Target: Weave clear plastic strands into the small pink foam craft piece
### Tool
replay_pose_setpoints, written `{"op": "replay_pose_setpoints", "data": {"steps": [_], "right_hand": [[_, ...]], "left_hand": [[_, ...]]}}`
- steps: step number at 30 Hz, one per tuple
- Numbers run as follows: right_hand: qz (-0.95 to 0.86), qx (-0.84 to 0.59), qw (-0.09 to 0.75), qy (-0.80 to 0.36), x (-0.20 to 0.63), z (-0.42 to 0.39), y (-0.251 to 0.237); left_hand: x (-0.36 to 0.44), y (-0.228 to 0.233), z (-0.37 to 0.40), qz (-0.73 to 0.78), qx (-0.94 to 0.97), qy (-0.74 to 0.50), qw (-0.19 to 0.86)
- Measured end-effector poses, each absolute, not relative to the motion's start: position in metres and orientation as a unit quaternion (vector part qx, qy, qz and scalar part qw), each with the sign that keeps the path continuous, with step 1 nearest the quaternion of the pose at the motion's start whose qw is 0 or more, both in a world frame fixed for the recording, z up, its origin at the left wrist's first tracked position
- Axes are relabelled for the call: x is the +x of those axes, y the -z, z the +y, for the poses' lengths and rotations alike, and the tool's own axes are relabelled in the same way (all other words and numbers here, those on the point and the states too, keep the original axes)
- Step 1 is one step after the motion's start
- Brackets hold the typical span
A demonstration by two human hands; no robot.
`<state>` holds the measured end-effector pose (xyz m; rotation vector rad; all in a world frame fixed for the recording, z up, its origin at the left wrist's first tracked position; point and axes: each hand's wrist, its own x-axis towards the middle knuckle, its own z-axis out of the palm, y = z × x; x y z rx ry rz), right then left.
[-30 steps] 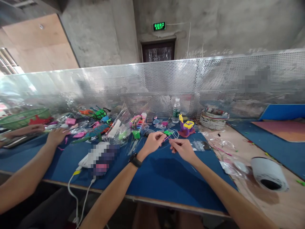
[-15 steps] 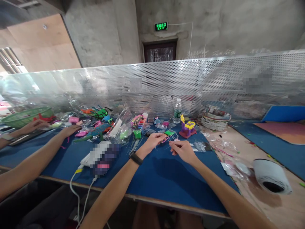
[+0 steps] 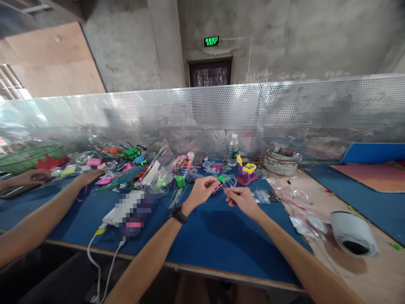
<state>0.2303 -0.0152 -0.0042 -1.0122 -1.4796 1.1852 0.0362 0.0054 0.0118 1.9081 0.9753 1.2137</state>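
Observation:
My left hand (image 3: pixel 201 191) and my right hand (image 3: pixel 241 197) meet above the blue mat (image 3: pixel 221 236), a little apart from each other. Between their pinched fingertips runs a thin pink strip with clear looped thread (image 3: pixel 225 184). The left hand pinches the pink end, the right hand pinches the thread side. A black band (image 3: pixel 179 213) sits on my left wrist. Just behind the hands stands a purple and yellow toy (image 3: pixel 247 172).
Another person's arm (image 3: pixel 47 211) and hand reach in from the left to pink pieces. Plastic bags with coloured parts (image 3: pixel 152 171), a water bottle (image 3: pixel 233 150), a woven basket (image 3: pixel 281 161), a white tape roll (image 3: pixel 352 233) and a blurred device with cables (image 3: pixel 129 209) surround the mat. A perforated metal screen (image 3: pixel 284 114) closes the back.
My hands stay together on the strip, with small finger shifts. The other person's nearer hand has moved a little along the pink pieces at the left.

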Motion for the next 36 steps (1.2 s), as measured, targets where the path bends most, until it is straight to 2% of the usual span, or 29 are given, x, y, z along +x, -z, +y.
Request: {"op": "replay_pose_setpoints", "data": {"steps": [3, 5, 8, 10, 12, 14, 19, 22, 24, 26, 29, 31, 36], "right_hand": [[-0.62, -0.417, 0.463, -0.477, 0.231, -0.015, 0.003], [-0.627, -0.421, 0.456, -0.471, 0.233, -0.014, 0.002], [-0.64, -0.414, 0.449, -0.466, 0.236, -0.014, 0.0], [-0.647, -0.41, 0.441, -0.466, 0.238, -0.013, -0.001], [-0.651, -0.413, 0.433, -0.468, 0.239, -0.013, -0.001], [-0.651, -0.417, 0.424, -0.472, 0.239, -0.013, 0.0], [-0.642, -0.416, 0.411, -0.496, 0.234, -0.012, 0.007], [-0.63, -0.414, 0.415, -0.51, 0.228, -0.012, 0.009], [-0.622, -0.416, 0.426, -0.508, 0.226, -0.012, 0.009], [-0.623, -0.42, 0.431, -0.5, 0.226, -0.012, 0.009], [-0.641, -0.428, 0.424, -0.476, 0.228, -0.013, 0.01], [-0.663, -0.431, 0.418, -0.447, 0.229, -0.013, 0.011], [-0.704, -0.44, 0.409, -0.378, 0.231, -0.014, 0.01]], "left_hand": [[0.04, -0.009, 0.01, 0.367, 0.593, -0.428, 0.575], [0.039, -0.009, 0.012, 0.359, 0.525, -0.379, 0.672], [0.034, -0.012, 0.011, 0.344, 0.492, -0.33, 0.729], [0.03, -0.014, 0.01, 0.331, 0.514, -0.322, 0.723], [0.028, -0.016, 0.008, 0.326, 0.575, -0.325, 0.677], [0.026, -0.017, 0.007, 0.336, 0.658, -0.333, 0.586], [0.026, -0.013, 0.006, 0.384, 0.825, -0.323, 0.26], [0.035, -0.006, 0.006, 0.443, 0.843, -0.297, 0.066], [0.043, -0.002, 0.006, 0.501, 0.819, -0.279, 0.012], [0.05, 0.0, 0.004, 0.527, 0.801, -0.284, 0.006], [0.051, 0.0, 0.004, 0.512, 0.792, -0.329, 0.05], [0.046, -0.002, 0.005, 0.492, 0.782, -0.358, 0.135], [0.03, -0.009, 0.013, 0.421, 0.662, -0.35, 0.512]]}}
